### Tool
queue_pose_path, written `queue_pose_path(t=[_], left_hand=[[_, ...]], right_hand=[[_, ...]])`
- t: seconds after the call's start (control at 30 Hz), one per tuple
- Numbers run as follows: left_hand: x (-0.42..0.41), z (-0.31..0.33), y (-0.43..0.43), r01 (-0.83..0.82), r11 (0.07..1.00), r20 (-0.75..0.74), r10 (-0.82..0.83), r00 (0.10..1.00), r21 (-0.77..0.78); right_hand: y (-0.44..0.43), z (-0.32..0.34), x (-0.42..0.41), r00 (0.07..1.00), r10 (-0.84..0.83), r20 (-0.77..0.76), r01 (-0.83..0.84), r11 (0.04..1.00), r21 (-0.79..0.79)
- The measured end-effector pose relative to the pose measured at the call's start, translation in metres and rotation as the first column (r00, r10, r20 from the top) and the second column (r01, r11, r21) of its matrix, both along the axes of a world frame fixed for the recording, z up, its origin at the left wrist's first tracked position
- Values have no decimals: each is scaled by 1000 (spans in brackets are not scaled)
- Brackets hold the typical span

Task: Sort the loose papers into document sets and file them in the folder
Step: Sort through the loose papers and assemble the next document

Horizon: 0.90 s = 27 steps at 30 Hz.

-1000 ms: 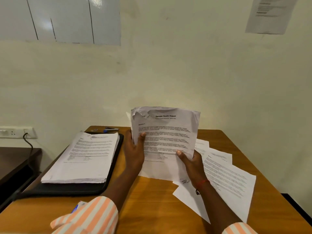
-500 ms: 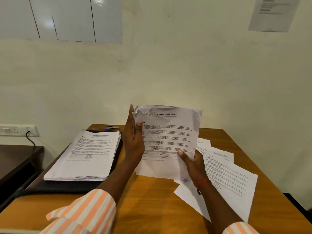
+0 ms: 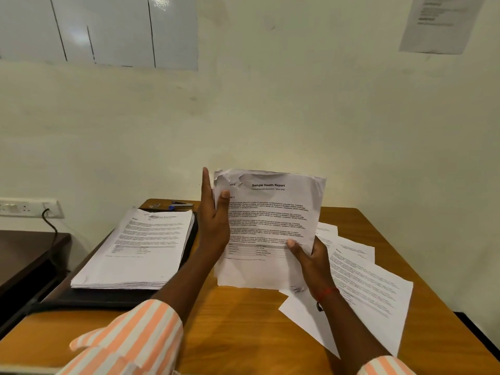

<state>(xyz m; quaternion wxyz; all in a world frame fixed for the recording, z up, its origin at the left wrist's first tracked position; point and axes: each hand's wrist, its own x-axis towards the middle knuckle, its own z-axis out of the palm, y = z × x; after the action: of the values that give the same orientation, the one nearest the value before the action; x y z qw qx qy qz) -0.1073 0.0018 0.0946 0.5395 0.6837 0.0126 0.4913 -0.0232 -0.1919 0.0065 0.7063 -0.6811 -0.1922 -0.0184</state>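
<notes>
I hold a small sheaf of printed sheets upright above the wooden table; its top page reads "Sample Health Report" and its upper left corner is crumpled. My left hand lies flat against the sheaf's left edge, fingers straight up and thumb on the front. My right hand grips the lower right corner. A thick stack of sorted papers lies on the open black folder to the left. Loose sheets are spread on the table at the right.
A stapler lies at the table's back edge behind the folder. A dark side table stands at the left below a wall socket with a cable. The wall runs close behind the table.
My left hand slid up the sheaf's left edge and its fingers straightened. The sheaf rose slightly. My right hand kept its grip.
</notes>
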Motion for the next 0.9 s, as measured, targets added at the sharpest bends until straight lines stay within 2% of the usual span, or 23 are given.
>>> queue_pose_path(t=[0.3,0.53,0.73,0.8,0.9], left_hand=[[6,-26,9,34,996,-96,-41,995,-77],[5,-31,6,-92,990,-101,82,992,-109],[7,-75,10,-37,979,-285,-23,958,-202],[9,-72,14,-30,975,-282,-34,959,-220],[14,-60,20,-11,938,-255,-83,964,-347]], right_hand=[[4,1,-2,1000,3,-11,-2,999,44],[11,8,-6,1000,15,26,-16,998,54],[22,-19,-8,999,12,47,-10,999,-33],[21,-14,-5,998,50,38,-47,996,-71],[16,-8,0,993,114,-15,-114,993,-7]])
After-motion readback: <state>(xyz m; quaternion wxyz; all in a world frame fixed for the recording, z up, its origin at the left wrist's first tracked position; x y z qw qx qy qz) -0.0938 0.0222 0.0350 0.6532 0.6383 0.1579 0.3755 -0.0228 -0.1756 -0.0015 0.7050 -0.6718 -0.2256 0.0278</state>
